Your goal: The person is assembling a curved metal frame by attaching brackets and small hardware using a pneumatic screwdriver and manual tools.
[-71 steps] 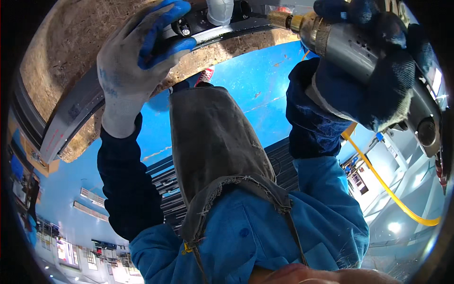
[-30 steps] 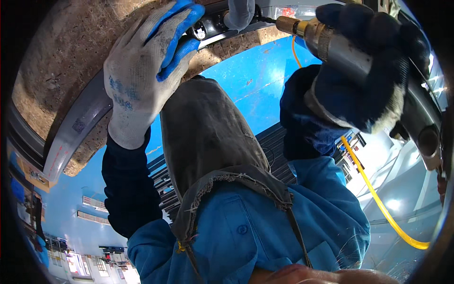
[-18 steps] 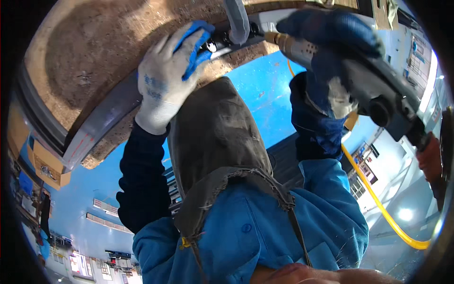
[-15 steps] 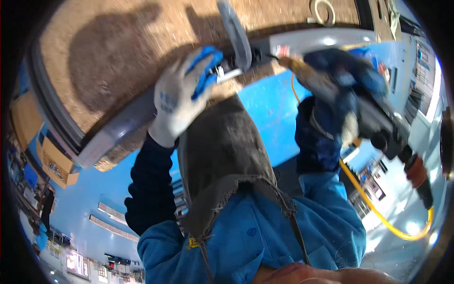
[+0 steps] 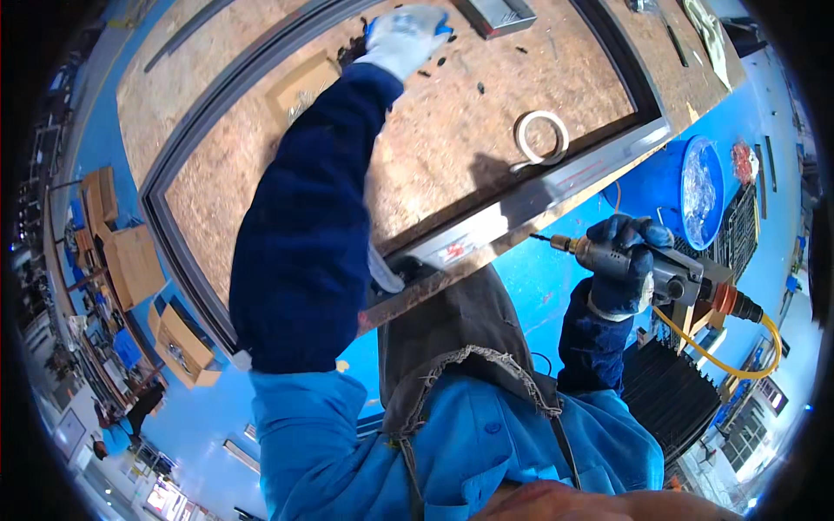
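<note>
My right hand (image 5: 627, 260), in a dark blue coated glove, is closed round a drill (image 5: 676, 280). The drill's bit points left, close to the near edge of the workbench (image 5: 486, 143). Far across the bench, inside a grey metal frame (image 5: 591, 170), my left hand (image 5: 407, 39) wears a white glove with blue on the fingers. It is at a cluster of small black pieces (image 5: 352, 50); its fingers are mostly hidden, so any hold cannot be made out. A grey curved bar (image 5: 383, 271) on the frame's near side is partly covered by my left sleeve.
A tape roll (image 5: 540, 137), a small cardboard box (image 5: 302, 85) and a grey metal block (image 5: 499, 16) lie within the frame. Beyond the bench's right side stands a blue bin (image 5: 695, 191). A yellow cord (image 5: 730, 369) hangs from the drill. Cardboard cartons (image 5: 130, 260) stand at left.
My left hand has left the frame's near edge and reached far across the bench to the black pieces. My right hand has drawn the drill lower, away from the frame. The view has shifted.
</note>
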`<state>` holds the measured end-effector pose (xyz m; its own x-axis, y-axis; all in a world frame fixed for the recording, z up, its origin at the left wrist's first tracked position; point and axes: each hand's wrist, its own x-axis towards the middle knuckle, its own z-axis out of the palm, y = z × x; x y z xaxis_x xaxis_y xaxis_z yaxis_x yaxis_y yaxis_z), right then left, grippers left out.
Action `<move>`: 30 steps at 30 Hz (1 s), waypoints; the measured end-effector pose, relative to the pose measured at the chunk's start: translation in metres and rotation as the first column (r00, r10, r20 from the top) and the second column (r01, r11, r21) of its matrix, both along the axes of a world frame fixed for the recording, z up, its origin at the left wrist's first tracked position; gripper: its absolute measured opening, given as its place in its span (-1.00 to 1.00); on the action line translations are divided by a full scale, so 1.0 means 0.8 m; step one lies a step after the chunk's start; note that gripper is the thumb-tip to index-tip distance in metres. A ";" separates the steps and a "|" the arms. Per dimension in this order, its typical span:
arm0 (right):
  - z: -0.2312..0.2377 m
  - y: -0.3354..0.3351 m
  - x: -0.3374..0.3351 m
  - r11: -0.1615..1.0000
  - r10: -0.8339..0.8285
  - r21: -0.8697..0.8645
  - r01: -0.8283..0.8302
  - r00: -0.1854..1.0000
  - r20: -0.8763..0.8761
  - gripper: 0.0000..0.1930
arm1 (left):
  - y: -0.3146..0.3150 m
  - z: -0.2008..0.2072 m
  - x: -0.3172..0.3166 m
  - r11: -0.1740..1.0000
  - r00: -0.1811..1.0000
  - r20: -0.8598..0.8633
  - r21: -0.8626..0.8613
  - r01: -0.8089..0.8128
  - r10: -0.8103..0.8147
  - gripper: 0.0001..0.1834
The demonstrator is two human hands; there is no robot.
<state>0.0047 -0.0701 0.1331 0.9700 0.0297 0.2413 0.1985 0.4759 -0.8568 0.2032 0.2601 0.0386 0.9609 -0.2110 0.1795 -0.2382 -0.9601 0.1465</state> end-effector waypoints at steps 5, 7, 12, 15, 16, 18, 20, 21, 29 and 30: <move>-0.012 -0.029 0.029 0.998 -0.049 -0.035 0.051 0.998 0.048 -0.70 | -0.106 -0.009 0.129 0.969 0.980 0.177 0.244 0.046 -0.091 -0.72; -0.014 -0.036 0.033 0.991 -0.091 -0.096 0.096 0.995 0.050 -0.69 | -0.145 -0.004 0.160 0.953 0.991 -0.127 0.295 0.066 -0.029 -0.72; -0.020 -0.066 0.044 0.993 -0.080 -0.087 0.079 0.997 -0.005 -0.66 | -0.159 -0.056 0.211 0.987 0.970 -0.232 0.155 -0.031 0.067 -0.65; -0.031 -0.064 0.056 0.996 -0.063 -0.066 0.062 0.998 -0.008 -0.68 | -0.135 -0.039 0.197 0.994 0.964 -0.256 0.100 -0.051 0.075 -0.65; -0.031 -0.067 0.059 0.995 -0.061 -0.078 0.060 0.998 -0.008 -0.69 | -0.129 -0.041 0.202 0.997 0.956 -0.284 0.065 -0.049 0.066 -0.66; -0.024 -0.073 0.070 0.997 -0.013 -0.072 0.012 1.000 -0.004 -0.70 | -0.117 -0.046 0.204 0.997 0.948 -0.311 -0.007 -0.073 0.067 -0.67; -0.022 -0.077 0.074 0.999 -0.030 -0.039 0.030 0.999 -0.015 -0.70 | -0.109 -0.046 0.202 0.997 0.958 -0.286 -0.073 -0.039 0.017 -0.67; -0.022 -0.077 0.076 0.999 -0.044 -0.003 0.044 0.999 -0.014 -0.70 | -0.104 -0.042 0.202 0.991 0.969 -0.246 -0.136 -0.007 -0.027 -0.67; -0.013 -0.074 0.072 0.983 -0.173 0.063 0.172 0.985 0.017 -0.67 | -0.081 0.023 0.140 0.264 0.877 -0.420 -0.895 -0.359 -0.233 -0.98; -0.008 -0.066 0.080 0.986 -0.158 0.064 0.157 0.987 0.012 -0.68 | -0.075 0.021 0.127 0.133 0.872 -0.375 -0.927 -0.351 -0.315 -0.92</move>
